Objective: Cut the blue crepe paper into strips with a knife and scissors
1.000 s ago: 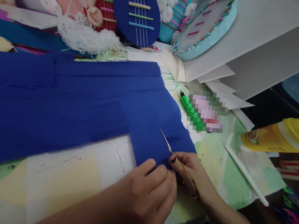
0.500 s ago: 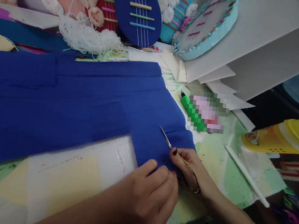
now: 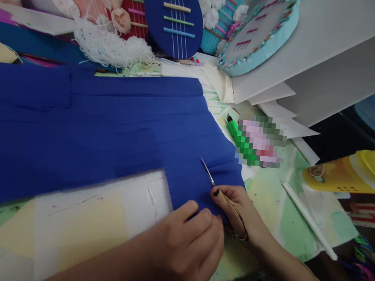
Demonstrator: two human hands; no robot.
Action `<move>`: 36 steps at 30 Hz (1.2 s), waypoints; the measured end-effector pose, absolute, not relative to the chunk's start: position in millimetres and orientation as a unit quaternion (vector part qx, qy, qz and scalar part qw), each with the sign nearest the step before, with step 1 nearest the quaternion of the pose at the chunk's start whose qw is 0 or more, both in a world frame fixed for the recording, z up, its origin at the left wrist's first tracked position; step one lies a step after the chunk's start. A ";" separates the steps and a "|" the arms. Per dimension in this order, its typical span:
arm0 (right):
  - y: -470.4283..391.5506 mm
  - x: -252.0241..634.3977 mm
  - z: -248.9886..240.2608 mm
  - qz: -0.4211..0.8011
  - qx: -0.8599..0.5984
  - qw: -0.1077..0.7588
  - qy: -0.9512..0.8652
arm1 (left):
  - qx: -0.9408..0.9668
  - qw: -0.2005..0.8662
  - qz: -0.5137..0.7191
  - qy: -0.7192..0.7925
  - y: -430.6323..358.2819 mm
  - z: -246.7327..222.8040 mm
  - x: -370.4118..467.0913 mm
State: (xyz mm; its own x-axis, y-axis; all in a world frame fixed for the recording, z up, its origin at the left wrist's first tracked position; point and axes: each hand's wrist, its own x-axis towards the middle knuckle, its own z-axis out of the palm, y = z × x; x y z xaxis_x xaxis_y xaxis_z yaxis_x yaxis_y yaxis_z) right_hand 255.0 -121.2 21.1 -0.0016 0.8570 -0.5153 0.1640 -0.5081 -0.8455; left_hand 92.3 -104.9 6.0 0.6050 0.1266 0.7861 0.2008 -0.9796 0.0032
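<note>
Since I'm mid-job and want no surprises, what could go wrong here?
The scissors in the right hand point across the blue sheet, so the tip might snag it. The left hand, fingertips hidden, is close by and could get nicked. The green cutter beside the sheet's edge might catch it.

Table (image 3: 265, 194) patterned in green and pale yellow, largely covered by creased blue sheeting (image 3: 110, 104), a white sheet (image 3: 144, 190) exposed along its near edge, a green cutter (image 3: 234, 130) and a white stick (image 3: 310, 221) laid farther right.
</note>
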 end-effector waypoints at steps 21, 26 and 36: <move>-123.3 255.5 14.0 0.586 -0.635 0.305 -0.401 | -0.897 0.027 -0.431 -0.092 -104.1 6.9 91.8; -138.8 261.2 20.9 0.600 -0.637 0.294 -0.386 | -0.874 -0.008 -0.464 -0.145 -98.6 1.1 91.8; -167.4 296.4 25.9 0.376 -0.668 0.215 -0.605 | -0.799 -0.229 -0.450 -0.327 -32.8 41.5 77.6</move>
